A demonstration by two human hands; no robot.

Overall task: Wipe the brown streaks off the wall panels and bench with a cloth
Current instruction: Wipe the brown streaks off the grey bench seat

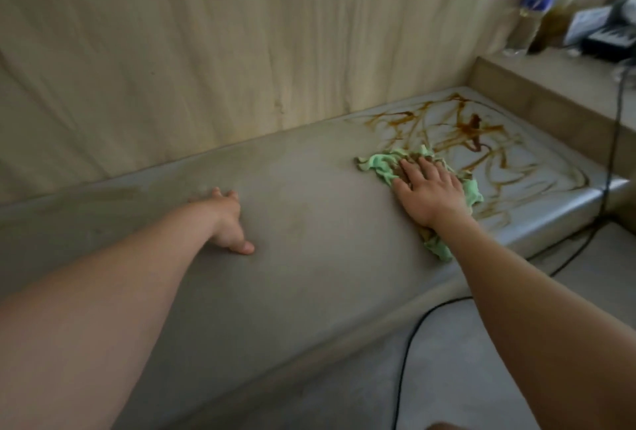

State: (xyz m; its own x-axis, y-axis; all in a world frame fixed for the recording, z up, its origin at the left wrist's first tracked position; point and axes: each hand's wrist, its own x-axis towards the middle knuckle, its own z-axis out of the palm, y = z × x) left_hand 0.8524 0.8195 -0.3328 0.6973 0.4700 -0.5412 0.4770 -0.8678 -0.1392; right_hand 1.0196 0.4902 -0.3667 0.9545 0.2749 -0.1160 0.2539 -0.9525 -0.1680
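A grey bench (309,223) runs along pale wood-look wall panels (206,51). Brown streaks (475,133) cover the bench's far right end. A crumpled green cloth (382,163), stained brown, lies at the near edge of the streaks. My right hand (430,189) presses flat on the cloth with its fingers spread and straight. My left hand (229,223) rests on the bare bench to the left, fingers spread, thumb pointing toward me. The wall panels in view show no clear brown marks.
A raised wooden ledge (537,92) borders the bench's right end. On it stand a plastic bottle with a blue label (531,6) and a small keyboard-like device (612,39). A black cable (409,336) hangs from the ledge and trails over the floor below the bench.
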